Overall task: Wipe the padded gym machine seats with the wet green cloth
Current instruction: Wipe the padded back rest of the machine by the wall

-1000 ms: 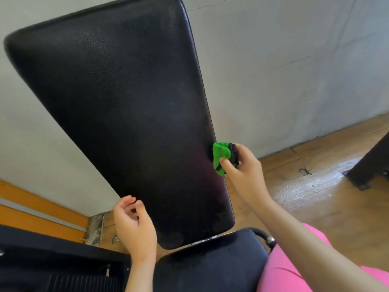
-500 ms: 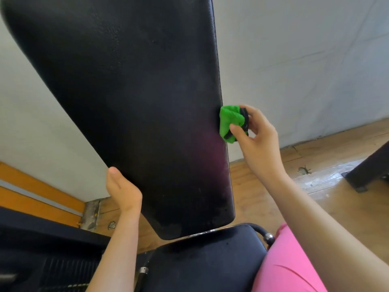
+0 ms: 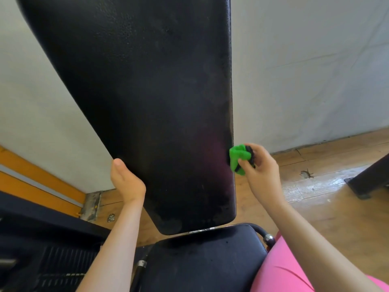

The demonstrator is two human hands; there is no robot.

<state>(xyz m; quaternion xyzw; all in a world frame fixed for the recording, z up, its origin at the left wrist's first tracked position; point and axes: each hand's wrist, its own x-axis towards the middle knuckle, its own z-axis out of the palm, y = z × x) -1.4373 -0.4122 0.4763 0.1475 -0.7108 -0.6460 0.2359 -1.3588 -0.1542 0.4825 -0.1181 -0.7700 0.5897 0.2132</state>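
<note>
At right edge of back pad (image 3: 147, 102), right hand (image 3: 261, 173) pinches green cloth (image 3: 236, 157) against it, fingers curled; left hand (image 3: 126, 182) clasps left edge, fingers hidden behind.

The left hand (image 3: 126, 178) is holding the left edge of the backrest pad (image 3: 147, 102), thumb pointing up along the front, fingers hidden behind. The right hand (image 3: 261, 171) is pinching the bunched green cloth (image 3: 236, 158) between thumb and fingertips. Both bare forearms are stretching forward.
</note>
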